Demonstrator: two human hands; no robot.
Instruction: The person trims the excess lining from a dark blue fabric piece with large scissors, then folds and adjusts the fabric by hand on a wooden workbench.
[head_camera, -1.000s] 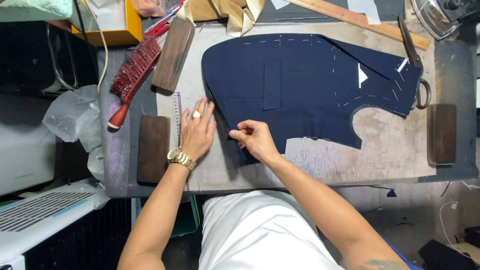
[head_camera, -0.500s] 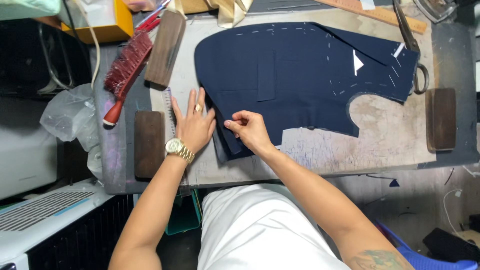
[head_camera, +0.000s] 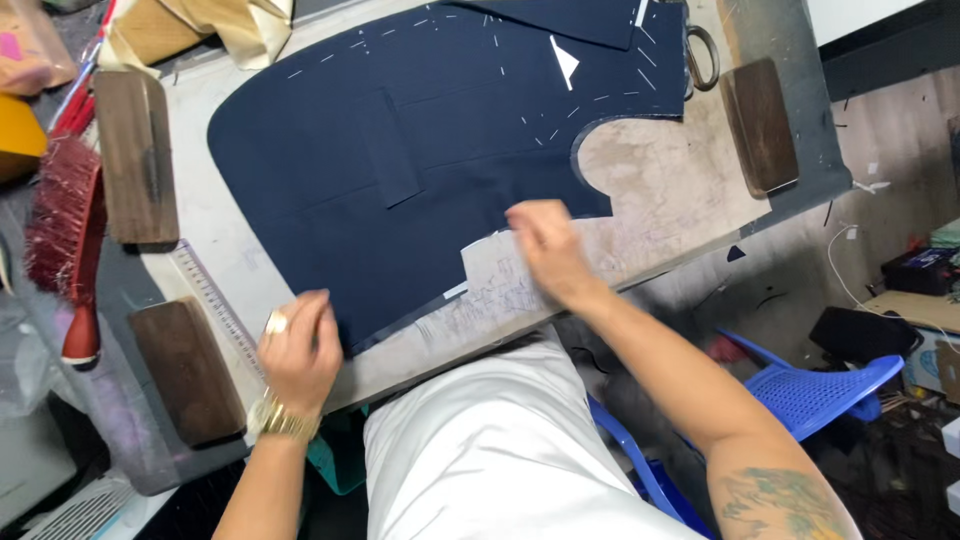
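The left hand (head_camera: 300, 350) pinches the navy cloth (head_camera: 400, 170) corner at 7 o'clock; the right hand (head_camera: 545, 245), blurred, grip unclear, presses its 5 o'clock edge. Smoothing works best with both palms flat on the surface (head_camera: 680, 190).

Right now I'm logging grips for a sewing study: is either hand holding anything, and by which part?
Left hand grips the navy fabric piece at its near corner; right hand is blurred, so cannot tell.
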